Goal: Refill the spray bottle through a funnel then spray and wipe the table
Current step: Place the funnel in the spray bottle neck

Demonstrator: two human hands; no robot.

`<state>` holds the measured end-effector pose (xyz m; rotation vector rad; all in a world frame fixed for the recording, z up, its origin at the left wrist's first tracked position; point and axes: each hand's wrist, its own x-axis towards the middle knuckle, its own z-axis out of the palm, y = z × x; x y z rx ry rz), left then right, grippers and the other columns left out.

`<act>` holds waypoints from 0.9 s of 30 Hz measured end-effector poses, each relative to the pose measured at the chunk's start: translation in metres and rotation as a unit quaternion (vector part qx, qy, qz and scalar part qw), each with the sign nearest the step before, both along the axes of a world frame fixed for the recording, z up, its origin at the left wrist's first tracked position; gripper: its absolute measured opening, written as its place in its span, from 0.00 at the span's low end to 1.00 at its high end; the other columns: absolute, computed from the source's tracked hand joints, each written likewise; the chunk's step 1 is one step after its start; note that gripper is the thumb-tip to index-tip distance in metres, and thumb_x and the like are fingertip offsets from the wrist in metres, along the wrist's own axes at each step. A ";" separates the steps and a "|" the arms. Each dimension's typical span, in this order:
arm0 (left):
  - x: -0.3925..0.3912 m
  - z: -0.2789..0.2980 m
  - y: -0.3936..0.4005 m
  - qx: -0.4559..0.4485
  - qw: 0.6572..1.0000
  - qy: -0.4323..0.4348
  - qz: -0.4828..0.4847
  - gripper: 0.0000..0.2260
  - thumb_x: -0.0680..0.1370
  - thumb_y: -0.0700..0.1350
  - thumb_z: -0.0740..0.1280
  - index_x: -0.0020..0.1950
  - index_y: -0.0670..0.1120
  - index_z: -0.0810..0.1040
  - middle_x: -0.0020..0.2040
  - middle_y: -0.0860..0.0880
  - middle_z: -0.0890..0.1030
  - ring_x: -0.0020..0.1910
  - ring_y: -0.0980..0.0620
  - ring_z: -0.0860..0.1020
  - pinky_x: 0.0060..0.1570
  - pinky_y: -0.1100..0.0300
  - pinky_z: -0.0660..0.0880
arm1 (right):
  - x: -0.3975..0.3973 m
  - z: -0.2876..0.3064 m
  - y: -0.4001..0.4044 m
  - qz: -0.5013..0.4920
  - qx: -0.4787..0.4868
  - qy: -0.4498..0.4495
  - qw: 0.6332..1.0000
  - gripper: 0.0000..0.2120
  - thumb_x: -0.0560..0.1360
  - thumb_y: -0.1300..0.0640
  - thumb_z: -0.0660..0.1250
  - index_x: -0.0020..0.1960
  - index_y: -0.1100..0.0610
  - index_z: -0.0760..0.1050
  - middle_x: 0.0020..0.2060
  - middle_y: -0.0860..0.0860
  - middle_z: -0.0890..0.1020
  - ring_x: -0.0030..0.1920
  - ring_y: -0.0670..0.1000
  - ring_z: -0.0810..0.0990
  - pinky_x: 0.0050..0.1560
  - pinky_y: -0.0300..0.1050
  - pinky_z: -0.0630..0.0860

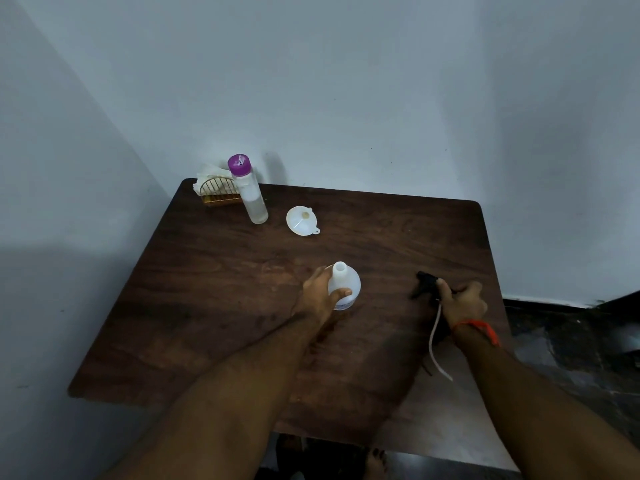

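Fingers of left hand [320, 292] curled round white spray bottle [344, 287], thumb across its front; bottle upright on dark wood surface [214, 306], neck open, no head fitted. Fingers of right hand [462, 301] curled round black spray head [427, 284], held low over right side of surface; its white dip tube [434, 344] trails down toward the near edge. Orange band [479, 327] on right wrist. White funnel [301, 220] lies wide end down, behind the bottle, apart from it. Clear refill bottle with purple cap [250, 190] stands at far left corner, just beside gold wire holder [221, 192] with white tissues [209, 171].
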<state>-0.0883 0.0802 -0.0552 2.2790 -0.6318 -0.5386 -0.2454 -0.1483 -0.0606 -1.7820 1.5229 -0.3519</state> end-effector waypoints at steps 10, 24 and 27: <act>0.006 -0.006 0.000 0.004 1.000 0.020 -0.008 0.28 0.75 0.57 0.72 0.70 0.46 0.72 0.68 0.49 0.75 0.65 0.50 0.74 0.68 0.57 0.69 | 0.105 0.039 0.024 0.273 -0.156 -0.112 0.943 0.06 0.76 0.56 0.70 0.43 0.58 0.77 0.38 0.53 0.80 0.38 0.51 0.78 0.42 0.43 0.74; 0.015 -0.037 0.006 -0.030 0.999 0.017 -0.029 0.37 0.69 0.76 0.58 0.73 0.60 0.66 0.72 0.55 0.70 0.69 0.52 0.71 0.68 0.52 0.69 | 0.286 0.013 0.074 0.405 -0.050 0.034 0.912 0.20 0.77 0.55 0.67 0.66 0.62 0.73 0.61 0.64 0.75 0.62 0.64 0.75 0.62 0.53 0.72; 0.015 -0.038 0.006 -0.017 0.999 0.026 -0.041 0.42 0.66 0.80 0.52 0.75 0.61 0.63 0.74 0.55 0.67 0.71 0.52 0.69 0.71 0.54 0.67 | 0.297 0.006 0.072 0.392 -0.038 0.047 0.918 0.23 0.78 0.51 0.66 0.69 0.61 0.71 0.63 0.64 0.75 0.63 0.65 0.74 0.64 0.54 0.72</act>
